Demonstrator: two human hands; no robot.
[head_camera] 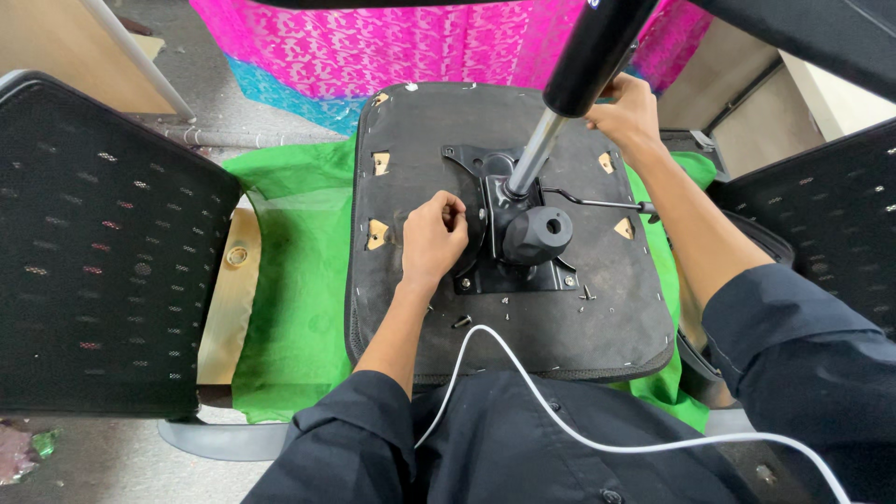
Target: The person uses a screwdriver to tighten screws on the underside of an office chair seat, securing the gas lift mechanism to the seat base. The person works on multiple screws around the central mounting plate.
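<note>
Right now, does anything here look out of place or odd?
Yes. Loose screws lie scattered on the upturned seat base near the left hand, not in the metal plate. The right hand steadies the gas cylinder.

Left hand [432, 233] curled, fingers pinched; right hand [627, 110] gripping, arm outstretched.

- One upturned chair seat [579, 327]
- One black metal mechanism plate [513, 266] with one gas cylinder [569, 84]
- Two mesh chair backs [93, 243]
- Two hands: left hand [431, 235], right hand [627, 114]
- One white cable [560, 420]
- One green cloth [299, 280]
</note>
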